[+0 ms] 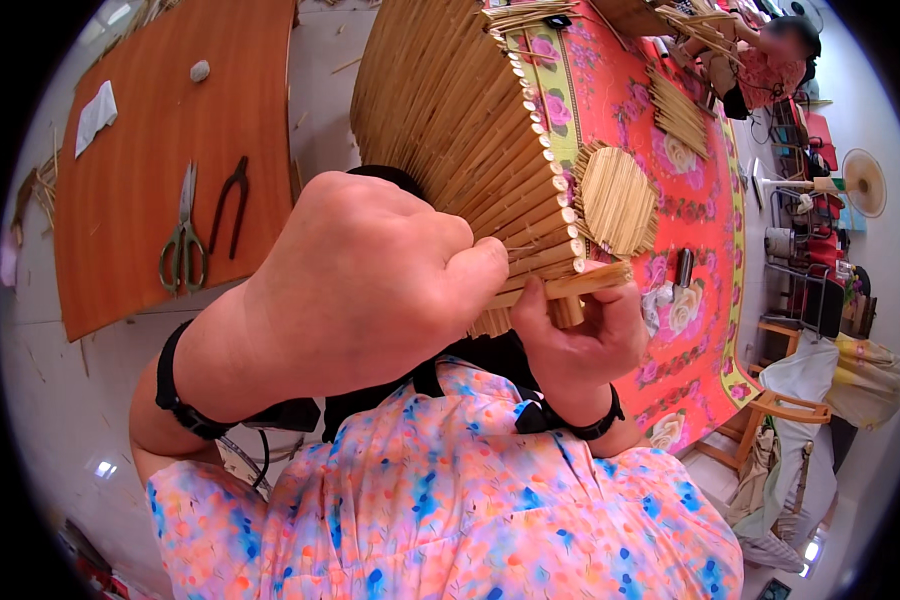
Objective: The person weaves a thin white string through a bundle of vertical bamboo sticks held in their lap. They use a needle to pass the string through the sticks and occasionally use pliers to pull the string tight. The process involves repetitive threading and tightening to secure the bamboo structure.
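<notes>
A large piece of tan straw-like stalks (455, 110) set side by side, with pale cut ends along its right edge, stands in front of me. My left hand (370, 260) is closed in a fist against its near end; the fist hides what its fingers hold, though a thin strand shows by the thumb. My right hand (590, 335) pinches a flattened straw stalk (575, 287) just below the piece's lower right corner. Another short stalk end shows between those fingers.
At left, a brown wooden board (120, 220) bears scissors (183, 235), pliers (230, 205), a ball of twine (200, 71) and white paper (96, 118). On the red floral tablecloth (630, 360) lie a round straw mat (618, 200) and loose stalks (678, 115). Another person (770, 65) sits far right, near a fan (863, 183).
</notes>
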The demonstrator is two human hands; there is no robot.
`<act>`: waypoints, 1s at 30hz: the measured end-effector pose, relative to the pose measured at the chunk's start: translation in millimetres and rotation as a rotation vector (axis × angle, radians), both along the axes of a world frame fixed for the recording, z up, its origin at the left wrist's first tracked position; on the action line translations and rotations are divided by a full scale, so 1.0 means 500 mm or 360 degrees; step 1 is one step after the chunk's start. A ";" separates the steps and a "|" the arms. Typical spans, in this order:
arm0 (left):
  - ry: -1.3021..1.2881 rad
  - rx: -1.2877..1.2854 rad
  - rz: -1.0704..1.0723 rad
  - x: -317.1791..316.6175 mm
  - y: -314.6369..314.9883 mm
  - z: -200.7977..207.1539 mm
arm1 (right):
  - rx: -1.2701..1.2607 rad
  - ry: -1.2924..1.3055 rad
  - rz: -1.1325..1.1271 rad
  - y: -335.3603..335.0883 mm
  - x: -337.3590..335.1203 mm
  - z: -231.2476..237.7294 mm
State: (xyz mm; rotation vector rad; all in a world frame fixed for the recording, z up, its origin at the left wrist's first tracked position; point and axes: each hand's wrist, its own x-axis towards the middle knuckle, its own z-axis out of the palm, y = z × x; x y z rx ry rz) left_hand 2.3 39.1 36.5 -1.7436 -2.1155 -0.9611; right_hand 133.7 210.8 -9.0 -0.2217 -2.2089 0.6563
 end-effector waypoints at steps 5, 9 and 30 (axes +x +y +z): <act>-0.0062 -0.0082 0.0027 0.008 0.007 0.010 | 0.0016 -0.0036 0.0016 0.000 0.003 0.005; -0.0258 -0.0301 0.0027 0.004 0.000 0.024 | -0.0190 0.0132 0.0354 0.017 -0.005 -0.006; -0.0733 -0.0485 0.0266 0.043 0.014 0.038 | -0.0607 0.0353 0.0648 0.011 0.005 -0.045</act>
